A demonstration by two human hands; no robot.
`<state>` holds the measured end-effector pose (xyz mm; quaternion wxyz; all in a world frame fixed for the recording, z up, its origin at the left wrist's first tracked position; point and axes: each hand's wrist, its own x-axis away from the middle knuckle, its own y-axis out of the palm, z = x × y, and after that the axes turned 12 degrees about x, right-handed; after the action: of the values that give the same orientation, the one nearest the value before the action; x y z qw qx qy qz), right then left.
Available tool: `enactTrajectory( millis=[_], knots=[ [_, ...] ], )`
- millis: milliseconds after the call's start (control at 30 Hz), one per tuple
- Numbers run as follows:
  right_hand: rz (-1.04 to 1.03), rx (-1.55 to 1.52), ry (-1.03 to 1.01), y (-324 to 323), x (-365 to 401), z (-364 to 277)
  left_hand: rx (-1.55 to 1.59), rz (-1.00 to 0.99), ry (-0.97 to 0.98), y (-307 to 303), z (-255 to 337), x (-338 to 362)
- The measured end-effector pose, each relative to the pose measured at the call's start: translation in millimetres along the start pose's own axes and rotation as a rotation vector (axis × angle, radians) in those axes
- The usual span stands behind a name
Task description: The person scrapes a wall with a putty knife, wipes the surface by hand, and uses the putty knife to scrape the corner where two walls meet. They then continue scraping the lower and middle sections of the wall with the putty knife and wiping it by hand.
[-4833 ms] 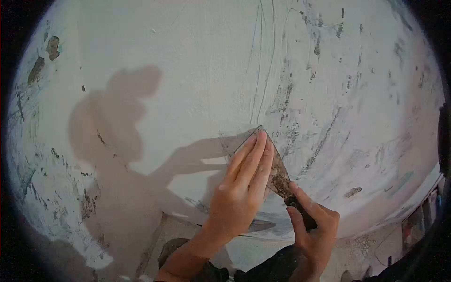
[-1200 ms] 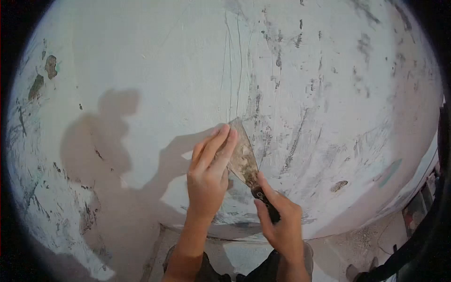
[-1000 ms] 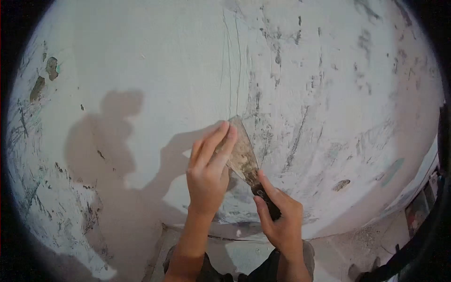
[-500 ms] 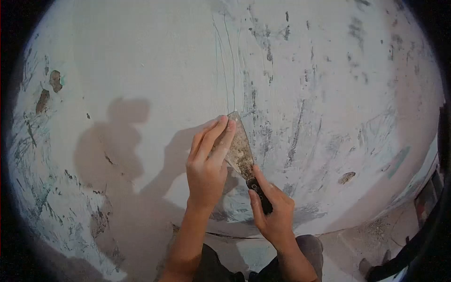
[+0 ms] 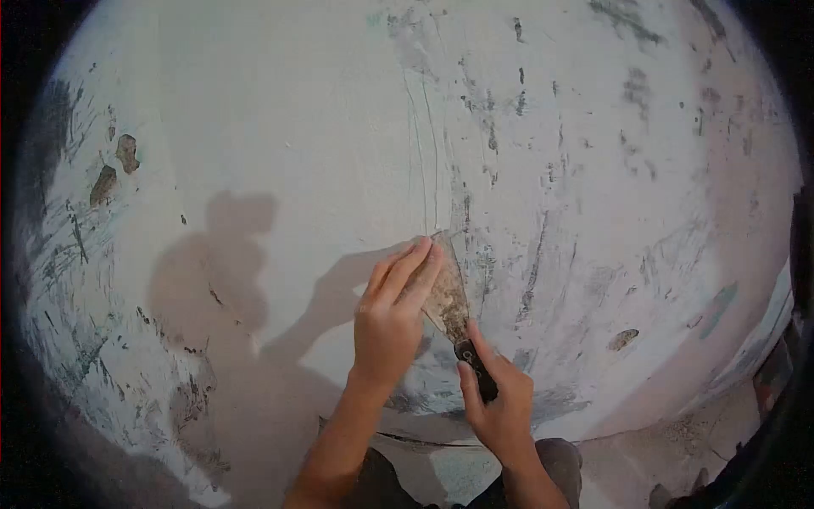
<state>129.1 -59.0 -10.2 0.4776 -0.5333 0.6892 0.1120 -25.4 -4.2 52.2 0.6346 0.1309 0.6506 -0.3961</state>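
Note:
A putty knife [image 5: 451,297] with a worn, stained metal blade and a black handle lies against a pale plastered wall [image 5: 297,110], blade pointing up. My right hand [image 5: 504,399] grips its handle from below, with the index finger stretched toward the blade. My left hand [image 5: 390,318] presses its fingertips, held close together, on the blade's upper left part near the tip. Thin dark vertical lines [image 5: 434,170] on the wall run down to the blade's edge. Part of the blade is hidden behind my left fingers.
Dark scuffs [image 5: 534,263] streak the wall to the right of the knife. Chipped brown holes [image 5: 127,153] mark its left side, and another chip [image 5: 623,340] sits lower right. My shadow [image 5: 208,280] falls at left. My knees [image 5: 555,462] are near the wall's base.
The view has shifted, so wall marks and both hands appear lower. The putty knife stays at about the same place on the wall, with both hands still on it.

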Motion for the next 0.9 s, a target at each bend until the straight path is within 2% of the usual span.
enactTrajectory(
  millis=[167, 333, 400, 533, 633, 700, 900],
  knots=[
    [-0.027, 0.003, 0.045, 1, -8, 8, -0.040, 0.023, 0.032, 6, -5, -2],
    [-0.014, -0.035, 0.007, -7, -11, 11, -0.123, 0.016, 0.045, 2, 4, -5],
    [-0.127, -0.067, 0.091, -21, -11, -1, -0.101, -0.010, 0.031, 0, 8, -2],
    [-0.138, -0.031, 0.104, -23, -3, -4, -0.102, -0.047, -0.005, 0, 11, 4],
    [-0.082, -0.061, 0.069, -12, -5, 3, -0.117, -0.023, 0.013, 0, 11, 0],
    [0.046, -0.053, -0.066, 1, -9, 13, -0.118, -0.008, 0.014, 1, 5, -7],
    [0.049, -0.111, -0.023, 8, -11, 13, -0.126, -0.027, 0.017, -6, 8, -12]
  ],
)
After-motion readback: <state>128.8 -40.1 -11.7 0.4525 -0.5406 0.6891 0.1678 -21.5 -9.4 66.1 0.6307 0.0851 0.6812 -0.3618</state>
